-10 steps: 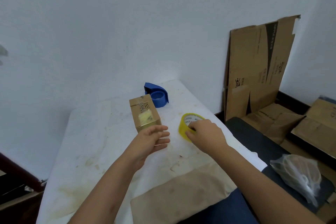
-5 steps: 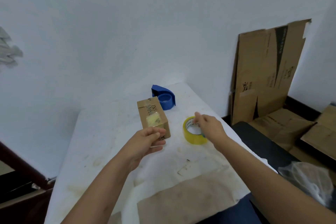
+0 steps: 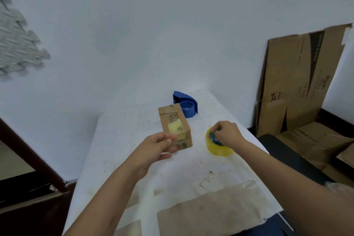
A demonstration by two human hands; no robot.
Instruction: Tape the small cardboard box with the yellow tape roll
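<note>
Here, my right hand rests on the roll, fingers pinched at its rim. The box lies just left on the table, long axis pointing away, left hand gripping its near end.

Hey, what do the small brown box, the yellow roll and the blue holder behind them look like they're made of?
The small brown box looks like matte cardboard, with printed lettering and glossy clear tape patches. The yellow roll seems to be glossy, translucent plastic tape, its side catching light. The blue holder looks like smooth moulded plastic, probably a tape dispenser.
</note>
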